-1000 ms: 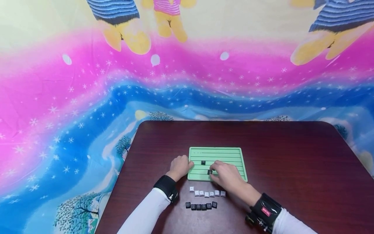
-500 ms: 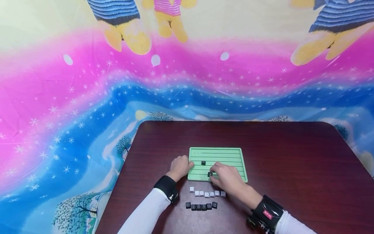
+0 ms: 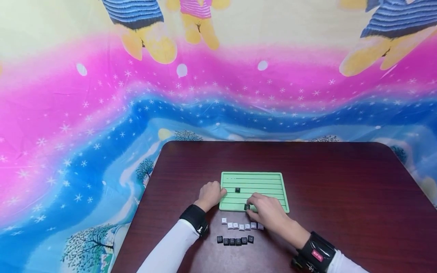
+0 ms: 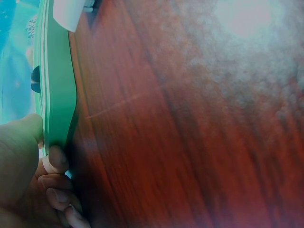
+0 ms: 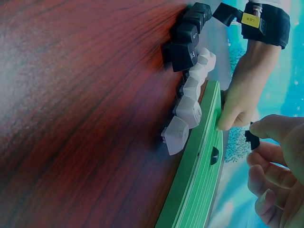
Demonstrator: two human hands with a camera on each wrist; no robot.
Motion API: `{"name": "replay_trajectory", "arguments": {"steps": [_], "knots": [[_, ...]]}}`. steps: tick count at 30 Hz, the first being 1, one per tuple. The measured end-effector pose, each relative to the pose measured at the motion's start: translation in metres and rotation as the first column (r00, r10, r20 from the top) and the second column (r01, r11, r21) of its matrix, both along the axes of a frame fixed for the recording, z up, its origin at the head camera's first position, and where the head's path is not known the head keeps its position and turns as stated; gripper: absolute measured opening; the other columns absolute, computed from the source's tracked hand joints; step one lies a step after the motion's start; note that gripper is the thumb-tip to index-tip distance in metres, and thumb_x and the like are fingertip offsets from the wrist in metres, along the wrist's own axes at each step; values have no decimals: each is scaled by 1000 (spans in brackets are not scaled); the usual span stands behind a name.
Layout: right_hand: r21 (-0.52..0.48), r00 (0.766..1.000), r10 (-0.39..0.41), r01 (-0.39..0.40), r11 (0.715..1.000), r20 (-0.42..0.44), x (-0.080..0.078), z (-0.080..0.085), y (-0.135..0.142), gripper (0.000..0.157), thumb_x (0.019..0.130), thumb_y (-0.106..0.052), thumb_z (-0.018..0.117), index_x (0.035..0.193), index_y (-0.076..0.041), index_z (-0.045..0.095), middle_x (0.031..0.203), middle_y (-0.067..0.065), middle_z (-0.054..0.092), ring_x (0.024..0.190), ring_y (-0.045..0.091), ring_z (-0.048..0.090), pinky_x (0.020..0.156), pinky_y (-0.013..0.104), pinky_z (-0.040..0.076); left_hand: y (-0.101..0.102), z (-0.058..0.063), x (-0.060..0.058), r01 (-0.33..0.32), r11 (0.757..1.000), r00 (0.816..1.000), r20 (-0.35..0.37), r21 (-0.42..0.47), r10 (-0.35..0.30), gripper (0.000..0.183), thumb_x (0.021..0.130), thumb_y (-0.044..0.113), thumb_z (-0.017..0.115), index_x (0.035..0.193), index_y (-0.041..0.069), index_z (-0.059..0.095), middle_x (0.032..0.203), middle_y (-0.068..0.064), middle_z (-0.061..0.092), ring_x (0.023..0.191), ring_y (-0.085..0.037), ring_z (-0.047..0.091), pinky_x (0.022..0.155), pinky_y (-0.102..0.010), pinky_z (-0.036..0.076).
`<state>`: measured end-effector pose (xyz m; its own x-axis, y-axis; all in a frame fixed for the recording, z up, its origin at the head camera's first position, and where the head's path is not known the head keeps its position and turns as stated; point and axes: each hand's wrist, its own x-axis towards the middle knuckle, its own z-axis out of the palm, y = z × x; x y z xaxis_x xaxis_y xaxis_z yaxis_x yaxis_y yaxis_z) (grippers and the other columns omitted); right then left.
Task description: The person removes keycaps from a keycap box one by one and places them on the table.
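Note:
A green ridged tray (image 3: 261, 180) lies on the table. My left hand (image 3: 209, 195) grips its left edge, thumb over the rim and fingers curled at the outer side, as the left wrist view shows on the tray wall (image 4: 61, 71). Between thumb and forefinger, my right hand (image 3: 269, 212) pinches a black keycap (image 5: 252, 138) above the tray's front part. Another black keycap (image 3: 237, 190) sits on the tray, left of the middle.
In front of the tray, a row of several white keycaps (image 3: 241, 227) lies on the dark wooden table (image 3: 341, 182). Nearer to me is a row of several black keycaps (image 3: 232, 241). A printed cloth (image 3: 218, 83) hangs behind the table.
My right hand, with the black keycap in its fingers, has shifted a little toward me, to the tray's front edge. The left hand and the tray stay put.

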<state>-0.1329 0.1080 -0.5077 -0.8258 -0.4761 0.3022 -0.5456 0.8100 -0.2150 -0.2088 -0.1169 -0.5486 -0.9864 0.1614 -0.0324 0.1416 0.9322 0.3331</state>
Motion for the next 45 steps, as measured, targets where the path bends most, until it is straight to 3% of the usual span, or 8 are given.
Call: {"name": "replay_trajectory", "arguments": {"steps": [13,22,31,45], "knots": [[9,999,39,-39,999,19,10,-9,5,15,79,-27,82,88,-20,72,81,-10,61,62,1,54,50,20,40,0,-1,-1,-14,1000,999,32,10,13,44,90,25,58,56,17,31,54,5,26,47,-16,31,46,-30,28],[8,998,40,-40,999,38,19,-12,9,15,78,-26,82,89,-20,74,81,-11,62,63,1,54,52,21,42,0,-2,-1,-16,1000,999,32,2,16,45,90,27,58,55,17,32,53,4,28,47,-17,34,46,-31,30],[-21,998,63,-63,998,11,32,-16,15,16,76,-22,82,88,-20,72,79,-12,61,60,-2,49,51,19,38,0,-4,-1,-8,1000,1000,29,5,8,45,90,26,57,55,17,30,53,5,25,46,-15,29,46,-30,27],[20,996,94,-94,995,-7,47,-24,21,20,74,-26,84,84,-21,67,78,-13,57,60,0,50,51,22,40,-1,-3,-1,4,1000,1000,24,14,-4,44,91,25,57,56,17,31,54,5,24,47,-14,27,46,-29,26]]}}
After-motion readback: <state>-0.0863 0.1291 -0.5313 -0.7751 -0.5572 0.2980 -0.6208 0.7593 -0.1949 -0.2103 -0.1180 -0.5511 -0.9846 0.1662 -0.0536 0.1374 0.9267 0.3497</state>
